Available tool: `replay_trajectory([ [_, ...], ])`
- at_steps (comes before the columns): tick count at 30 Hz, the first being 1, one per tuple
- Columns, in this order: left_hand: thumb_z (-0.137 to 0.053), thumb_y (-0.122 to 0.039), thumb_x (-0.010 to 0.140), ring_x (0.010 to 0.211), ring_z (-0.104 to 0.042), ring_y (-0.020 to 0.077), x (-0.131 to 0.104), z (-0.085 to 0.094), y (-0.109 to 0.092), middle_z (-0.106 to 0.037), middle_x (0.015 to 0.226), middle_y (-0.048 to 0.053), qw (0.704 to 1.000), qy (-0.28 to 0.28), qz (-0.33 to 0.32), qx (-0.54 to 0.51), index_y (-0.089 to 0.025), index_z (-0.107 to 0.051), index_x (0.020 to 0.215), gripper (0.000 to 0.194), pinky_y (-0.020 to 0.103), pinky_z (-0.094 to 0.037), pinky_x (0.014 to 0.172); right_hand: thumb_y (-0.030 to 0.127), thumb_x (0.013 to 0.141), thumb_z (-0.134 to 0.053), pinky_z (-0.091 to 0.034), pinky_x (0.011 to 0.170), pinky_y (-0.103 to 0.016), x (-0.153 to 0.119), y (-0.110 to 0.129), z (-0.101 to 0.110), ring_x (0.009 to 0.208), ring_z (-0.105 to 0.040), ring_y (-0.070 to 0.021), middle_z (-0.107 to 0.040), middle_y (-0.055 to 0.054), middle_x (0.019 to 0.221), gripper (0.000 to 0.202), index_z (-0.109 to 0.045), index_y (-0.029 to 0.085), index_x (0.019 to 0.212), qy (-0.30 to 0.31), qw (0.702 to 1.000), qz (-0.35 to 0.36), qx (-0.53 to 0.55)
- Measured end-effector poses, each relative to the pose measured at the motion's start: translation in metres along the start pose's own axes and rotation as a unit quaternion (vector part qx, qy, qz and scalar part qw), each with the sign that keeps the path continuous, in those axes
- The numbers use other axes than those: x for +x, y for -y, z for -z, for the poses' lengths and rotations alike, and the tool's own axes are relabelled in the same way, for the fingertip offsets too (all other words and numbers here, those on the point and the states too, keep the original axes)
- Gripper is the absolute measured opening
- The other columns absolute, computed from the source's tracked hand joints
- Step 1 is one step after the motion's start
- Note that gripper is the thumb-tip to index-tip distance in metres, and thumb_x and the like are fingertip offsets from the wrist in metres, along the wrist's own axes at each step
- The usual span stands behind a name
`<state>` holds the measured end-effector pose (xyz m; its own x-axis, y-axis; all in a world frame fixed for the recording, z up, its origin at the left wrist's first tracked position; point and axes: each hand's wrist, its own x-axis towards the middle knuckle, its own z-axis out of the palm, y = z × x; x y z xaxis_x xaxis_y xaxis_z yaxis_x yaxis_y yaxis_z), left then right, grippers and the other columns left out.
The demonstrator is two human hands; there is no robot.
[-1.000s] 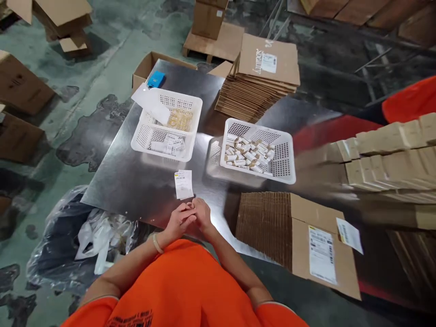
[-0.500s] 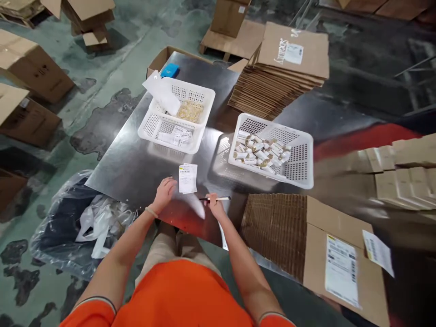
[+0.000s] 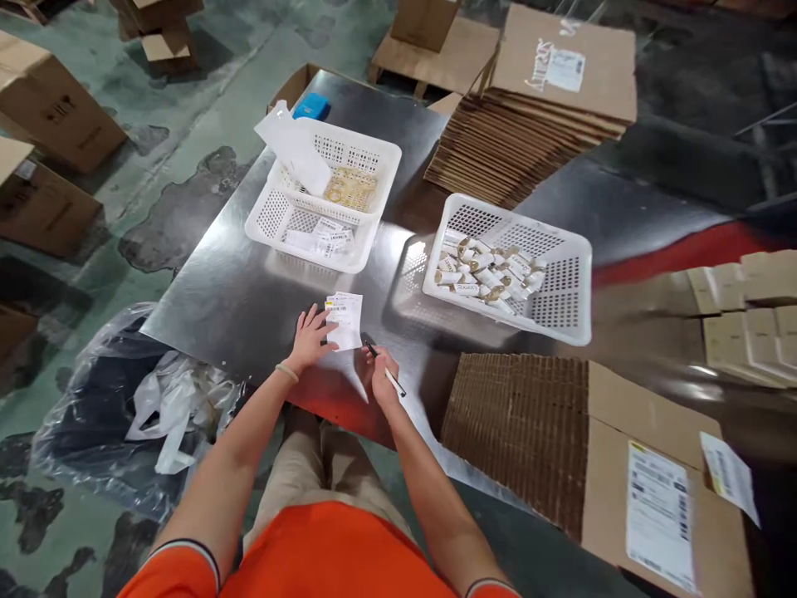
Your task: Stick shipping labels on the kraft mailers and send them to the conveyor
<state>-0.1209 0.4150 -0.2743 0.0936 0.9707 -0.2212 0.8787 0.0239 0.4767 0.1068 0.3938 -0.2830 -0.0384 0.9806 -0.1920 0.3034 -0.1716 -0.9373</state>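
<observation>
On the metal table lie a few printed paper slips, one with a yellow mark at its top left corner. Spread fingers of my left hand rest on the left edge of these slips. My right hand grips a black-and-white pen, its dark tip angled up and left, close to the lower right corner of the slips. Whether the tip touches the paper, I cannot tell.
Behind the slips stand white baskets with labels and yellow rings. To the right, another basket holds small white rolls. Flattened cartons stack at right and more cartons behind. A lined bin stands left.
My left hand has moved onto the slips with its fingers spread. The pen in my right hand has turned from nearly level to slanting, its dark end now near the slips.
</observation>
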Motion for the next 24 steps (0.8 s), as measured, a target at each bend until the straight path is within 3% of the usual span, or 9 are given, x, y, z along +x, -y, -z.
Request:
replay_trajectory([
  [2,-0.076,-0.038,0.089,0.165,-0.017,0.0354,0.000,-0.001,0.000,-0.043,0.170,0.007,1.000,-0.006,-0.004,-0.002,-0.031,-0.072,0.137,0.049,0.057,-0.012,0.132,0.066,0.099,-0.039,-0.051,0.094,-0.042,0.005,0.000,-0.001,0.102,-0.064,-0.0274,-0.072,-0.011,0.107,0.056,-0.072,0.022,0.107,0.036,0.995,0.079,-0.047],
  [5,-0.075,-0.039,0.091,0.165,-0.015,0.0370,-0.003,0.000,0.003,-0.039,0.172,0.008,1.000,-0.012,-0.002,-0.002,-0.031,-0.073,0.136,0.045,0.058,-0.013,0.132,0.054,0.101,-0.045,-0.047,0.105,-0.046,0.014,-0.005,-0.001,0.116,-0.059,-0.0304,-0.072,-0.012,0.122,0.042,-0.072,0.023,0.109,0.089,0.976,0.143,-0.140],
  [11,-0.075,-0.042,0.091,0.165,-0.011,0.0408,-0.015,0.009,0.019,-0.035,0.174,0.009,0.999,-0.029,0.034,0.006,-0.030,-0.070,0.140,0.050,0.060,-0.014,0.131,0.047,0.103,-0.045,-0.043,0.108,-0.047,0.034,-0.011,0.006,0.126,-0.052,-0.0321,-0.070,-0.013,0.131,0.041,-0.069,0.021,0.125,0.099,0.950,0.163,-0.249],
  [13,-0.075,-0.041,0.092,0.165,-0.012,0.0409,-0.017,0.014,0.025,-0.037,0.173,0.010,0.999,-0.035,0.036,0.001,-0.029,-0.069,0.141,0.052,0.060,-0.016,0.131,0.051,0.102,-0.046,-0.042,0.107,-0.047,0.041,-0.007,0.009,0.125,-0.053,-0.0323,-0.070,-0.013,0.128,0.042,-0.071,0.021,0.117,0.093,0.949,0.165,-0.251],
  [15,-0.074,-0.038,0.093,0.164,-0.014,0.0414,-0.017,0.018,0.030,-0.038,0.172,0.011,0.998,-0.057,0.025,-0.006,-0.025,-0.069,0.141,0.050,0.059,-0.017,0.130,0.058,0.100,-0.047,-0.044,0.102,-0.045,0.045,0.000,0.009,0.115,-0.057,-0.0306,-0.072,-0.013,0.117,0.044,-0.073,0.022,0.099,0.068,0.960,0.153,-0.223],
  [19,-0.075,-0.036,0.093,0.163,-0.015,0.0460,-0.012,0.021,0.034,-0.040,0.171,0.012,0.997,-0.070,0.010,-0.007,-0.022,-0.073,0.136,0.046,0.065,-0.014,0.129,0.066,0.102,-0.036,-0.049,0.078,-0.038,0.043,0.015,-0.011,0.074,-0.057,-0.0227,-0.064,-0.006,0.072,0.058,-0.061,0.025,0.068,0.051,0.990,0.083,-0.102],
  [21,-0.077,-0.040,0.091,0.162,-0.015,0.0474,-0.007,0.017,0.031,-0.041,0.171,0.012,0.999,-0.053,0.011,-0.001,-0.026,-0.073,0.136,0.047,0.071,-0.011,0.127,0.065,0.102,-0.036,-0.049,0.072,-0.037,0.042,0.022,-0.026,0.067,-0.056,-0.0209,-0.061,-0.005,0.064,0.060,-0.056,0.026,0.062,0.065,0.996,0.056,-0.033],
  [24,-0.076,-0.044,0.091,0.164,-0.012,0.0468,0.001,0.009,0.018,-0.038,0.172,0.011,0.999,-0.041,0.003,0.014,-0.033,-0.070,0.140,0.051,0.077,-0.010,0.125,0.062,0.094,-0.056,-0.050,0.070,-0.036,0.046,0.030,-0.040,0.069,-0.058,-0.0202,-0.064,-0.004,0.065,0.048,-0.062,0.024,0.065,0.044,0.997,0.026,0.052],
])
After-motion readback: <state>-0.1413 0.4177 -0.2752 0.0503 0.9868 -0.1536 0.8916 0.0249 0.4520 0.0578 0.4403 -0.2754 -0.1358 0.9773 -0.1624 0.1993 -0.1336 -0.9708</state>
